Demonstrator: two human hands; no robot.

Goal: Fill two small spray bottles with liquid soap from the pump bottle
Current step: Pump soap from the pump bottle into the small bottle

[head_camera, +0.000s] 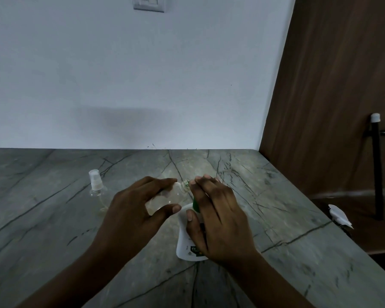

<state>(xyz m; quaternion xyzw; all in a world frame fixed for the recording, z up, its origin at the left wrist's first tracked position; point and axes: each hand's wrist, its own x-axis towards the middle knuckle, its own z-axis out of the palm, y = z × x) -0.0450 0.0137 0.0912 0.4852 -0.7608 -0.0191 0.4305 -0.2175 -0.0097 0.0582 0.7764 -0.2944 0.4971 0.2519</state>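
At the left of the frame, a capped spray bottle is seen standing upright on the grey veined surface, clear and with its white sprayer on, well apart from the action. Just to its right, the left hand is seen in the lower middle, and an uncapped spray bottle is gripped in it, thumb below and fingers curled over the top. The little bottle is held tilted, its open neck pointed right and brought up just beside the green spout of the pump bottle. The white pump bottle is seen standing on the surface at centre, partly hidden. The right hand is laid over its pump head, the fingers nearly straight and not curled, the thumb rested against the white shoulder. Whether soap is flowing cannot be told. Further right, a white paper scrap is seen at the surface's edge, and a brown wooden panel fills the upper right.
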